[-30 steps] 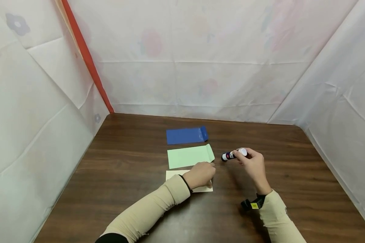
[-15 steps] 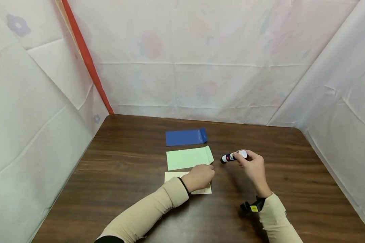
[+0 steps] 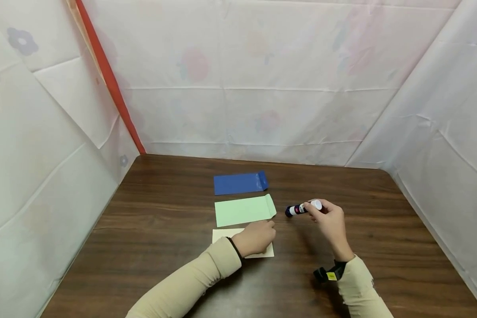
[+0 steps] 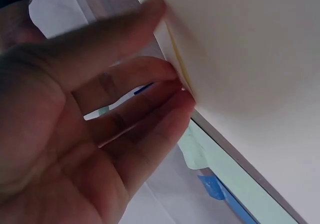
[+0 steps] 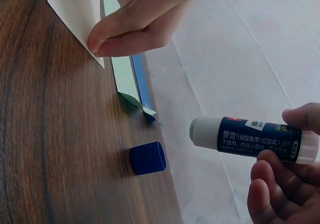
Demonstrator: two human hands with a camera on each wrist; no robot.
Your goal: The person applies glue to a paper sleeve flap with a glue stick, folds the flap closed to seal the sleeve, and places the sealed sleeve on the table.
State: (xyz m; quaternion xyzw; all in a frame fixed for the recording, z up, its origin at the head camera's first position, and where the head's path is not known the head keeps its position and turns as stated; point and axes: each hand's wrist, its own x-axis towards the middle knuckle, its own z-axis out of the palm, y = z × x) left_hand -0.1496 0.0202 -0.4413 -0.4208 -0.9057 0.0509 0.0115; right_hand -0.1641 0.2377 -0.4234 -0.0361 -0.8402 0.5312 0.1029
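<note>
A cream envelope [image 3: 222, 233] lies nearest the person, partly covered by the left hand [image 3: 255, 238]. In the left wrist view, that hand's bunched fingertips [image 4: 186, 96] are at the envelope's end edge, where a narrow gap shows in the paper; the thumb [image 4: 150, 11] lies over its face. The right hand [image 3: 329, 221] holds a glue stick [image 5: 250, 138] sideways between thumb and fingers, above the table. Its white end is uncapped and points left. A dark blue cap [image 5: 147, 158] stands on the table below that end.
Beyond the cream envelope lie a light green envelope [image 3: 240, 211] and a blue envelope [image 3: 236, 184], in a column, flaps to the right. The brown wooden table [image 3: 155, 251] is bordered by white patterned sheeting [image 3: 242, 115] at the back and both sides.
The head view has tilted a little, so everything sits slightly lower. Both hands stay nearly in place, the left at the cream envelope, the right holding the glue stick.
</note>
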